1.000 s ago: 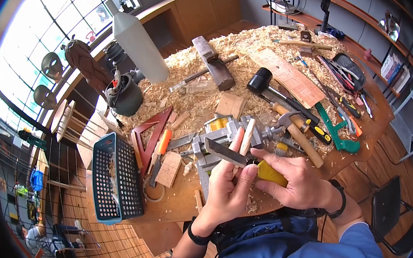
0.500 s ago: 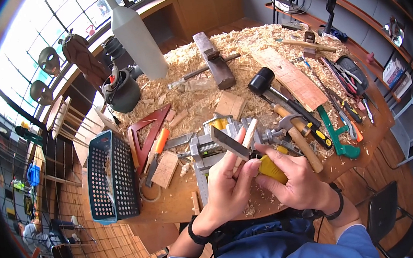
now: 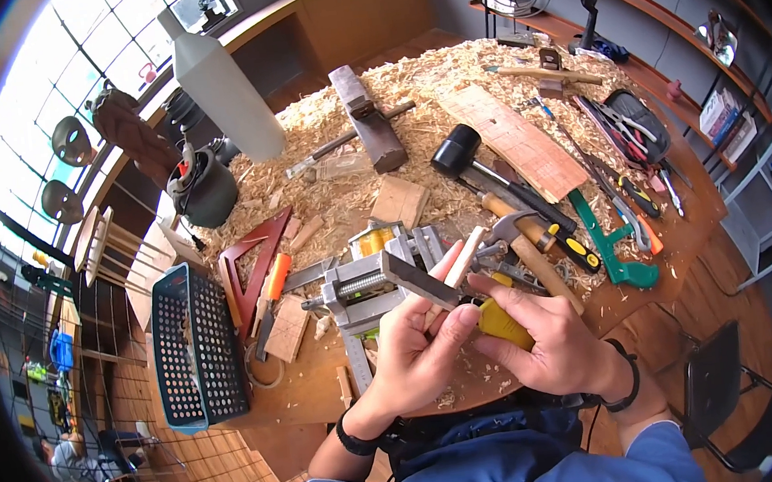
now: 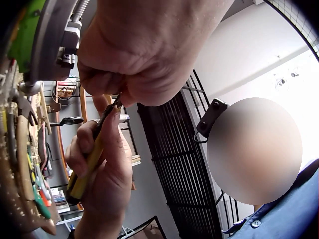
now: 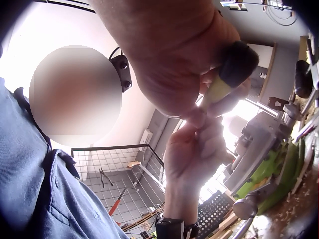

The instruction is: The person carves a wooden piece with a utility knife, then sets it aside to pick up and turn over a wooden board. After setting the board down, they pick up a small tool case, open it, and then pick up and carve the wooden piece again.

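My left hand (image 3: 418, 344) grips a slim pale wooden stick (image 3: 467, 256), whose upper end sticks out past the index finger. In my right hand (image 3: 550, 332) is a chisel with a yellow and black handle (image 3: 503, 324). Its wide grey blade (image 3: 417, 280) lies across the stick and points to the upper left. The left thumb is close by the blade's base, where both hands come together. From the left wrist view, the right fingers wrap the chisel handle (image 4: 88, 172). Just beyond the hands is a metal vise (image 3: 363, 289) on the table.
Wood shavings (image 3: 327, 191) cover much of the table (image 3: 298, 386). On the right lie a claw hammer (image 3: 542, 264), a black mallet (image 3: 457, 149) and a green-handled saw (image 3: 622, 266). A perforated basket (image 3: 198, 349) and a red square (image 3: 255, 262) are at the left.
The head view has turned slightly, so the table's things appear further left. Both hands keep nearly the same hold on the stick and chisel.
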A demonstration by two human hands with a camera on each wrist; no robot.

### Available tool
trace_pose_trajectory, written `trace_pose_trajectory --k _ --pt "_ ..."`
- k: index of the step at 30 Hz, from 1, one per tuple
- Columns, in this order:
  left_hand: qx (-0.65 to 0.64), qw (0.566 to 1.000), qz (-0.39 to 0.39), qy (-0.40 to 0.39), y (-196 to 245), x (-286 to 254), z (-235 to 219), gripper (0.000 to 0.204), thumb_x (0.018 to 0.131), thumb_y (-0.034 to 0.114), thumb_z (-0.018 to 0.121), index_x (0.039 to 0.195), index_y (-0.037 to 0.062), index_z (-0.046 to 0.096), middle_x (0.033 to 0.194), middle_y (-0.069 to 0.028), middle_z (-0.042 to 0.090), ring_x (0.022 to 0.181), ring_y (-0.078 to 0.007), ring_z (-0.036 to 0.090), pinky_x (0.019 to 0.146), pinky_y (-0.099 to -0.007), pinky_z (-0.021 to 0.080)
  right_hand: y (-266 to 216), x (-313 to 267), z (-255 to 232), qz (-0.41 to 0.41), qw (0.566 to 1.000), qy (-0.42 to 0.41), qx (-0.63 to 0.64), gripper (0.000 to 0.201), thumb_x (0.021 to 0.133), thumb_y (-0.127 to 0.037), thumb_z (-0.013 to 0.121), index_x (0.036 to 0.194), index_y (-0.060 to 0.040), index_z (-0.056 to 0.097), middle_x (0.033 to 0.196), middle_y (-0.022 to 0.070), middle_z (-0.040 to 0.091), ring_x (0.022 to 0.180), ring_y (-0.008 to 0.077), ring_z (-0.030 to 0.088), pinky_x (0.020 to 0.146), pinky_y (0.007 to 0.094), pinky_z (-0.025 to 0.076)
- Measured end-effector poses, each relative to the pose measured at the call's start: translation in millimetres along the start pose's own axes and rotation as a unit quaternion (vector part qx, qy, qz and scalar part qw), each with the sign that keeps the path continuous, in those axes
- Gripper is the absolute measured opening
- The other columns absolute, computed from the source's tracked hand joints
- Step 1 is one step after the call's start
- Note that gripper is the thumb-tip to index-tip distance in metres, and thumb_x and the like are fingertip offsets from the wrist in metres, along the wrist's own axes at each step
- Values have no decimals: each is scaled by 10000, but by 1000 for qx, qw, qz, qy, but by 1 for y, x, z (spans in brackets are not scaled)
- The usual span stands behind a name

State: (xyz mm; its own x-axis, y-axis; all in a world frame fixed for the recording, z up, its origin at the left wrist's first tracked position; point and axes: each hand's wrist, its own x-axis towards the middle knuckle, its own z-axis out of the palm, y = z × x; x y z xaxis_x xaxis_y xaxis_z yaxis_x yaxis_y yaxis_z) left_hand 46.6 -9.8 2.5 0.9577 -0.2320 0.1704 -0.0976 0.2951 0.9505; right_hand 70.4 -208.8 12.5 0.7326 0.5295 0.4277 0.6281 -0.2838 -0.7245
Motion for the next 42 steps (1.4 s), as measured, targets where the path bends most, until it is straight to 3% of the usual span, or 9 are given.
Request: trace_pose_trajectory --k 7,10,13,15,18,28,33,42 --pt "7 999 -24 47 1 -7 4 551 1041 -42 549 1551 -97 348 1635 -124 373 1320 -118 495 1075 -273 452 -4 -2 2 0 999 8 -39 626 908 -220 774 1418 54 537 1095 267 714 903 412 735 730 435 599" --pt "2 999 4 50 0 -9 1 531 1033 -40 571 1529 -99 393 1634 -125 378 1280 -96 508 1041 -256 471 -6 0 5 -5 999 9 -36 632 904 -224 778 1422 48 539 1094 259 719 885 401 740 713 426 599" --pt "10 997 21 72 1 -10 -1 532 1017 -23 620 1512 -90 436 1556 -123 483 1198 -75 548 988 -239 496 -1 2 11 -41 998 37 -39 635 900 -222 781 1424 45 540 1092 253 723 877 392 742 703 420 598" --pt "9 996 12 86 2 -11 -2 525 998 -7 665 1485 -82 484 1438 -115 590 1142 -74 576 958 -236 513 -2 4 11 -37 998 31 -39 632 900 -221 782 1420 45 543 1097 250 724 879 391 743 704 420 599" --pt "28 993 36 108 2 -10 -2 524 983 -8 689 1469 -82 506 1341 -106 650 1114 -86 603 956 -240 521 -2 6 12 -30 998 21 -41 625 898 -221 785 1413 45 549 1103 245 726 883 389 744 704 419 599" --pt "66 983 87 150 -1 -17 -9 522 968 -31 699 1454 -87 519 1337 -114 650 1139 -104 606 987 -252 512 -8 14 15 -18 999 -13 -24 619 899 -228 788 1403 46 554 1092 244 729 870 393 742 706 424 596" --pt "30 990 30 136 8 -27 -20 543 998 -13 662 1501 -74 465 1351 -91 632 1149 -91 591 965 -235 509 -12 23 23 -27 999 -39 -9 617 906 -211 778 1406 63 544 1077 264 722 880 410 738 715 427 594" --pt "57 994 28 85 10 -24 -25 529 1042 29 601 1532 -62 423 1465 -73 545 1174 -62 541 994 -230 454 -11 21 27 -18 999 -47 14 621 915 -215 771 1413 67 532 1060 281 715 881 422 736 729 436 593"
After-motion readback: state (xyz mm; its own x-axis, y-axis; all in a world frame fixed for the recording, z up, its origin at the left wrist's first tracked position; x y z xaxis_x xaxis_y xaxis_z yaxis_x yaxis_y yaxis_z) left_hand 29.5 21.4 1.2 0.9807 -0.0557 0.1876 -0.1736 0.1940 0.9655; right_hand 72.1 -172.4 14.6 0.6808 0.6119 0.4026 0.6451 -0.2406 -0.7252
